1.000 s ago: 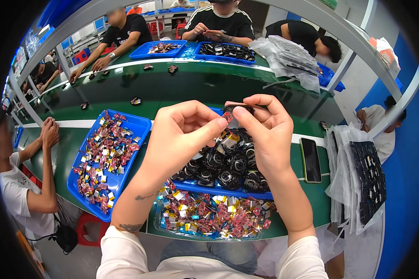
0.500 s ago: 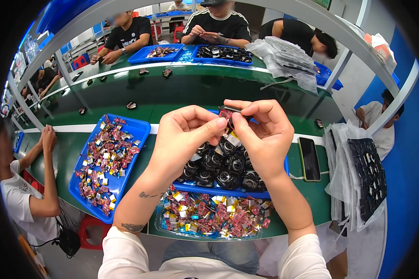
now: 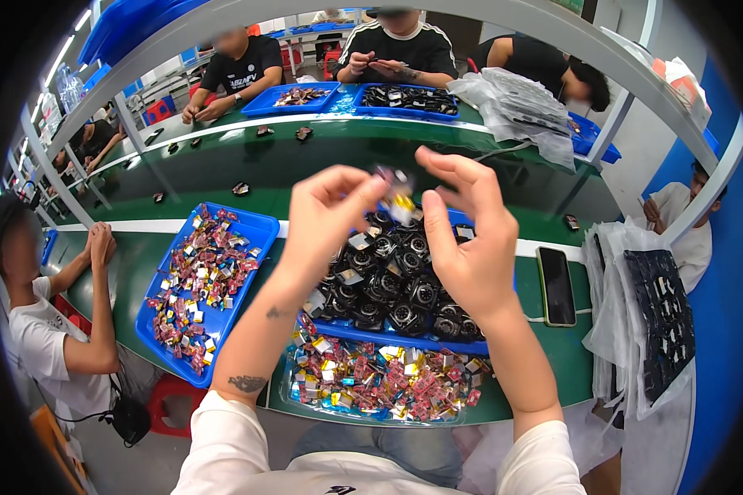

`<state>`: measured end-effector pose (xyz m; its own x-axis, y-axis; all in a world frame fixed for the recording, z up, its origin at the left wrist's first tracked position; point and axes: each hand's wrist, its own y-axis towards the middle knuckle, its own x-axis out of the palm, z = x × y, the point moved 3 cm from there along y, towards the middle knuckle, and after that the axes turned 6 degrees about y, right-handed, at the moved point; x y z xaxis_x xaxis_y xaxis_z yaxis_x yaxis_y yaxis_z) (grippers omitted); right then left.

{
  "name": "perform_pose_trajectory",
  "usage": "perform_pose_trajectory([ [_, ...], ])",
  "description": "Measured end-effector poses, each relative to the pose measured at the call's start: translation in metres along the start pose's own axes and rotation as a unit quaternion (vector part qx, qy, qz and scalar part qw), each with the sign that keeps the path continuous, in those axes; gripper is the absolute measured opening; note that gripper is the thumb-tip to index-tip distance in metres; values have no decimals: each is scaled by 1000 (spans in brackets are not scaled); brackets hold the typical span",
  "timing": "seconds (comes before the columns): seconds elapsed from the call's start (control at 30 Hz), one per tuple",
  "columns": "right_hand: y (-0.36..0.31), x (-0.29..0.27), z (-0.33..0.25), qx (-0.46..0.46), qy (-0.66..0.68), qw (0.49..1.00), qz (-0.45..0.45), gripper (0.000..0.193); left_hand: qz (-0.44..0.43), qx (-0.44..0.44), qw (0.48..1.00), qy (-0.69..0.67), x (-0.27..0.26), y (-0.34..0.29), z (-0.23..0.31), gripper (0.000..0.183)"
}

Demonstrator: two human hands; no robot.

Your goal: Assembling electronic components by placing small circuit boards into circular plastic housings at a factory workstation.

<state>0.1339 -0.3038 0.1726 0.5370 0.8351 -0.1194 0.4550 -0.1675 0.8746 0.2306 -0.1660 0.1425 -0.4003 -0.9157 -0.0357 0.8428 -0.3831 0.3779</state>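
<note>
Above the blue tray, my left hand pinches a small dark watch case between thumb and fingertips. Motion blurs the case, and a yellow-and-white battery hangs below it. My right hand is just to the right, with fingers spread and nothing in them. Black watch cases with round backs are heaped in the tray under both hands. Closer to me, a clear plastic tray holds a pile of red circuit boards with batteries.
Left of my arm, a second blue tray contains more boards and batteries. A phone lies on the right, beside bagged black sheets. Several parts sit on the green conveyor. A grey frame bar arches overhead; co-workers sit around.
My right hand has let go of the watch case and opened, moving slightly away. My left hand keeps the case, now with the battery dangling. The whole view has shifted slightly.
</note>
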Motion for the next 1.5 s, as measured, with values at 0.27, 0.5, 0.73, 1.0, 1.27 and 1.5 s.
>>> perform_pose_trajectory([
  [0.27,-3,-55,-71,-251,-11,957,-144,12,30,-104,886,451,-66,140,-125,34],
  [0.5,-26,-81,-75,-253,-26,948,-193,7,-104,-199,870,439,-60,173,-219,33],
  [0.73,-28,-84,-82,-243,-39,946,-212,11,-73,-142,823,546,-49,160,-173,56],
  [1.0,-19,-67,-91,-232,-64,942,-236,20,-71,30,876,475,-26,42,-40,28],
  [1.27,-13,-40,-81,-129,-110,953,-253,19,-6,-73,864,498,-80,-126,-23,14],
  [1.5,-15,-20,-63,-35,-125,922,-365,10,41,73,850,521,-70,-135,-24,25],
])
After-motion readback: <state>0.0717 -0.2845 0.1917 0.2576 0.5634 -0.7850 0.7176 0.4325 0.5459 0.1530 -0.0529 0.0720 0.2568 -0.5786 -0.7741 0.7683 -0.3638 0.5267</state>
